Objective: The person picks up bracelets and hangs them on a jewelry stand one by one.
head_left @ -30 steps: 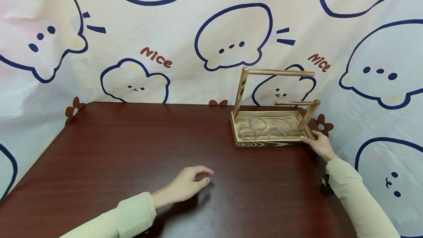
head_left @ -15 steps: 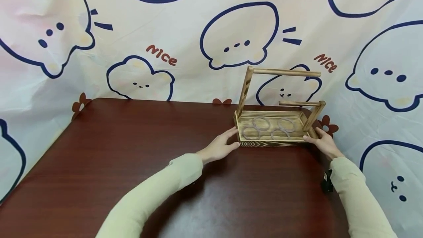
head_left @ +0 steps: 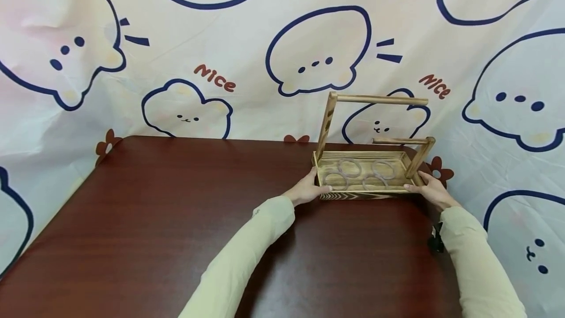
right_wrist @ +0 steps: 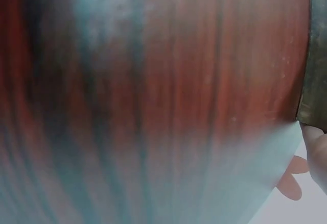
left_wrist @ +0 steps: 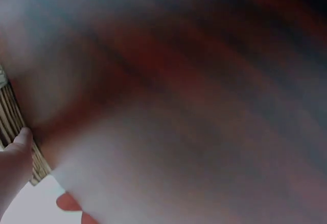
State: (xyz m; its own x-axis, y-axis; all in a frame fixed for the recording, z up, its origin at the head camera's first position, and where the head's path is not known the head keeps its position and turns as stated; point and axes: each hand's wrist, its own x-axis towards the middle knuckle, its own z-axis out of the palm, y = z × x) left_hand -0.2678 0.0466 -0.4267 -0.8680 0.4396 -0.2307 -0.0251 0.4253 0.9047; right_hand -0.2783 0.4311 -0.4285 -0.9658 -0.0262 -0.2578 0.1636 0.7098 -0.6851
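I see left hand point(head_left: 306, 190) and right hand point(head_left: 434, 192) gripping the rack point(head_left: 353, 196) by its ends, far right of the table point(head_left: 176, 210). Uneven pull could tilt it and slide the rings point(head_left: 361, 167), if loose; can't tell. Most fingers hidden; wrist views blurry, rack cut off in both.

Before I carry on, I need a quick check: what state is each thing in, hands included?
Wooden rack: upright; whether lifted off the table, can't tell.
Rings: four, faint, lying flat inside the rack.
Upper bar: bare.
Lower bar: bare.
Left hand: gripping the rack's left end, thumb at the front edge.
Right hand: gripping its right end, thumb at the front edge.
Printed sheet: hanging behind, slightly creased.
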